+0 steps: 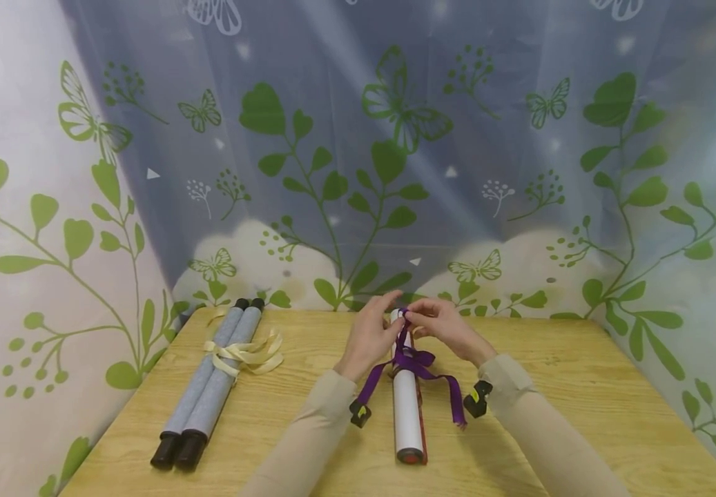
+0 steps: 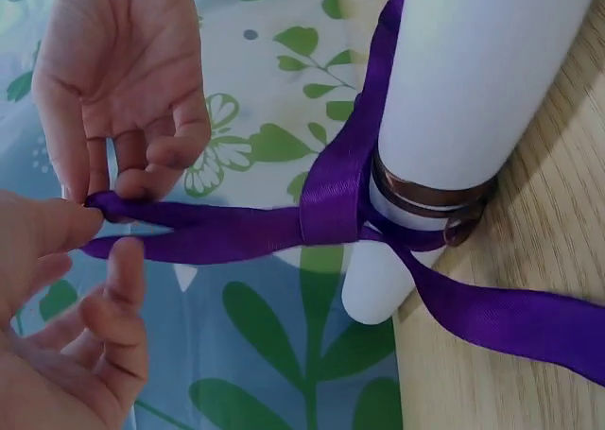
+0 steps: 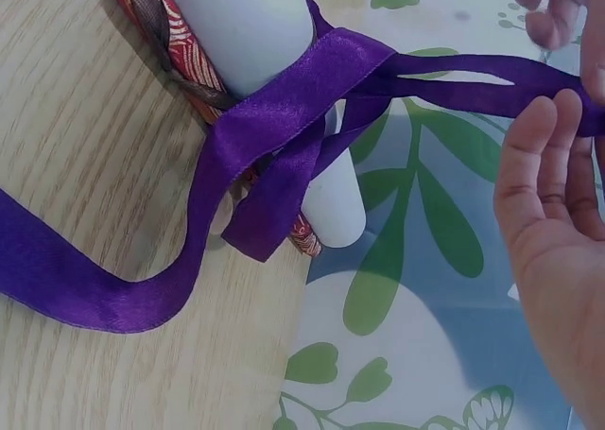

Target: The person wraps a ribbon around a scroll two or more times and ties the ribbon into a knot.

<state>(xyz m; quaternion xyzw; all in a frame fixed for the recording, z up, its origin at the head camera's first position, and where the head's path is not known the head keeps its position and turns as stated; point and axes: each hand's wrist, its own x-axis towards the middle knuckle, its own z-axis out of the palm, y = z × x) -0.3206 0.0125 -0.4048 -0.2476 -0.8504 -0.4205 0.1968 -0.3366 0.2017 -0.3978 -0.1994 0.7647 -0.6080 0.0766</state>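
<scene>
A white rolled scroll [image 1: 406, 407] lies lengthwise on the table, with a red patterned strip [image 3: 184, 47] along its side. Purple ribbon [image 1: 410, 360] is wound and knotted round it, over a brown cord [image 2: 435, 196]. Two strands of the ribbon rise from the knot to the far end, where both hands meet. My left hand [image 1: 370, 335] pinches the raised ribbon, its thumb at the tip and its other fingers spread. Opposite it, my right hand [image 1: 444, 328] pinches the same raised part between thumb and fingertips. The other ribbon tails hang loose to either side.
To the left lie two grey rolled scrolls [image 1: 221, 376] with black ends, tied together by a cream ribbon [image 1: 239, 353]. A curtain with leaves and butterflies [image 1: 358, 172] hangs behind the wooden table [image 1: 569, 414]. Small black devices [image 1: 478, 399] sit at both wrists.
</scene>
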